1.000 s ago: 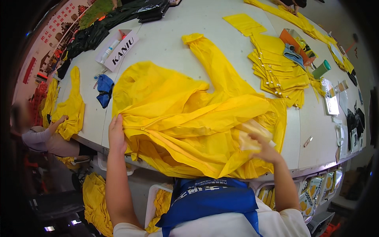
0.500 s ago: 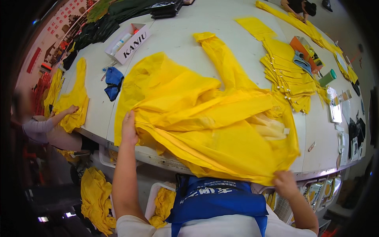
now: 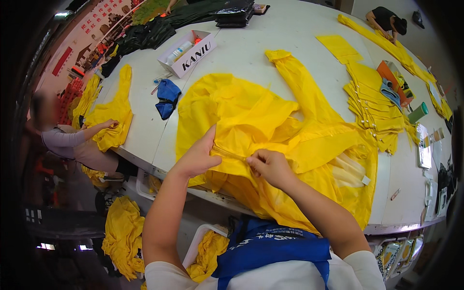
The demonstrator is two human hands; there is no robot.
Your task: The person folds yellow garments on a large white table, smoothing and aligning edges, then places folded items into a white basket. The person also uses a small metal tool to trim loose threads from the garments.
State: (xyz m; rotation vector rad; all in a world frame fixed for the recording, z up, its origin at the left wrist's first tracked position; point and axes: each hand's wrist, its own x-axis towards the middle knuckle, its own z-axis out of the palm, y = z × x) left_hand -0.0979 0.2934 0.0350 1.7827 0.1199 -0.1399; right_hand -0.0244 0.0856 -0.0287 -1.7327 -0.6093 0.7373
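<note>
A thin yellow raincoat [image 3: 319,150] lies crumpled across the white table, one sleeve stretched toward the far side and its near part hanging over the front edge. My left hand [image 3: 199,155] grips the coat's front edge, with the fingers partly hidden by the fabric. Just to the right, my right hand [image 3: 270,166] is closed in a pinch on the same strip, which looks like a zipper edge [image 3: 231,153] and runs taut between both hands. A small white tag [image 3: 366,180] shows on the coat's right part.
Folded yellow garments [image 3: 374,101] are stacked at right, near an orange box [image 3: 389,77] and a green cylinder [image 3: 418,112]. A white box [image 3: 188,55] and blue cloth [image 3: 167,96] lie at left. Co-workers handle yellow garments at left and far right. Yellow pieces fill a bin [image 3: 198,244] below.
My right hand has left the coat's lower right corner and come up beside my left hand, pinching the edge. The view has shifted, and the coat's front is gathered up more.
</note>
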